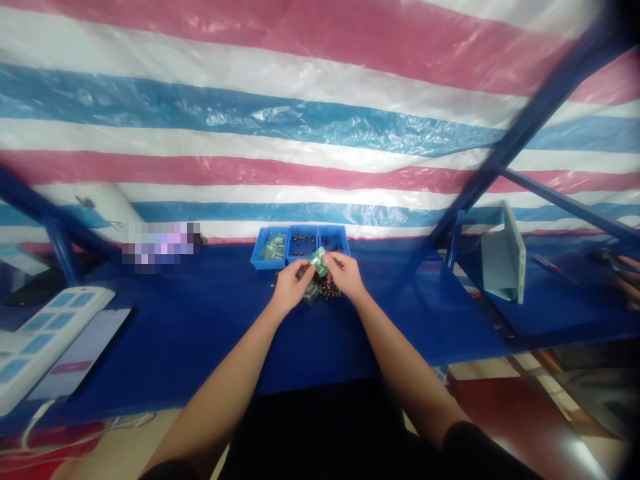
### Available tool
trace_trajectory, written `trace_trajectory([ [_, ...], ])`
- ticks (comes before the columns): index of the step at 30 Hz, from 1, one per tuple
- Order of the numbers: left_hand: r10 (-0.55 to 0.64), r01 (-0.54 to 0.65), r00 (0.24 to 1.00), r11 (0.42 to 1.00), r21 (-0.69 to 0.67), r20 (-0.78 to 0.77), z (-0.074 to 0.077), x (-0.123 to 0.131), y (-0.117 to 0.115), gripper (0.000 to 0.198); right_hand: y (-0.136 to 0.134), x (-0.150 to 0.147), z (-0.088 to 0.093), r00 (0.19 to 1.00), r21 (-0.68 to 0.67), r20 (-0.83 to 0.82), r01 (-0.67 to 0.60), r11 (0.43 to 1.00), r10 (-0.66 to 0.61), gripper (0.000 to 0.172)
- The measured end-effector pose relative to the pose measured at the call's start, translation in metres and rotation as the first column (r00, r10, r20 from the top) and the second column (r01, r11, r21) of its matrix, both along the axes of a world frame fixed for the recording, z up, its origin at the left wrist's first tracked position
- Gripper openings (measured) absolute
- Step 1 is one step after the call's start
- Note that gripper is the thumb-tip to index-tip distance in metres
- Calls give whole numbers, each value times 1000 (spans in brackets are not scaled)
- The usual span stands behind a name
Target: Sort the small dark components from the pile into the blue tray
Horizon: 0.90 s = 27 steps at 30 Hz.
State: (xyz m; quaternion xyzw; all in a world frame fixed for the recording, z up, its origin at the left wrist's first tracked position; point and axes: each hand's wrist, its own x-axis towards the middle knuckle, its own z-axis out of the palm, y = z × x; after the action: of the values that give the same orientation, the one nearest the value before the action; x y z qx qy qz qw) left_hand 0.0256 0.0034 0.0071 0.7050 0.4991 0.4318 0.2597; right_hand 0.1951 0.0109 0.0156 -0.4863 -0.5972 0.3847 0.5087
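Observation:
Between my two hands is a small shiny green packet [319,260], held above the table. My left hand [291,285] pinches its left side with thumb and fingers. On its right side, the fingertips of my right hand [346,273] close on it. Below lie more green pieces [311,294] and a heap of small dark and brass-coloured parts [332,289], partly hidden by my hands. Just behind stand blue bins [267,265]. The left bin holds green packets [275,246]; the others hold small dark parts [303,239].
On the left of the blue table [200,333] lie a white power strip [60,327] and a phone [83,353] with a cable. A pixelated object [160,247] sits at back left. To the right are a blue metal frame [493,160], an upright tablet-like panel [503,260] and another person's hand [629,280].

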Motion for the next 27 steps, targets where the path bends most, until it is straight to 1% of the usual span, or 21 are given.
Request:
trace_trajectory([
  [1,9,-7,999,999,-50,45,-3,-1,-3,29,2,-1,-5,999,-20,-17,-38,999,38,42],
  [3,42,-35,994,996,-78,96,-5,-4,-7,31,4,-3,-13,995,-34,-53,-89,995,87,40],
  [6,109,-103,985,994,-47,134,-1,-8,-9,33,6,-3,-17,991,19,-102,-87,996,89,35],
  [8,131,-127,976,991,-34,172,3,-10,-7,35,5,-2,-17,988,47,-117,-95,994,100,34],
  [11,91,-83,971,996,-42,221,6,-13,-5,42,3,1,-15,985,80,-73,-152,985,158,32],
  [14,27,-15,982,997,-70,188,3,-15,-4,38,2,3,-12,977,111,-15,-208,972,211,32],
  [16,3,13,985,996,-90,173,0,-13,-5,35,2,3,-11,980,125,-10,-194,973,197,33],
  [17,3,16,982,995,-100,191,-1,-12,-5,33,2,2,-11,984,124,-16,-174,977,178,34],
  [20,53,3,937,987,-160,344,-1,-8,-7,32,3,0,-11,989,72,-61,-131,989,135,40],
  [22,101,-2,890,976,-217,445,2,-6,-7,35,4,-1,-12,981,25,-117,-155,988,157,41],
  [24,127,8,860,965,-261,494,5,-7,-6,37,4,-3,-12,966,-17,-195,-176,984,169,40],
  [27,118,43,846,957,-287,520,6,-8,-4,37,4,-5,-11,952,-82,-280,-155,984,127,44],
])
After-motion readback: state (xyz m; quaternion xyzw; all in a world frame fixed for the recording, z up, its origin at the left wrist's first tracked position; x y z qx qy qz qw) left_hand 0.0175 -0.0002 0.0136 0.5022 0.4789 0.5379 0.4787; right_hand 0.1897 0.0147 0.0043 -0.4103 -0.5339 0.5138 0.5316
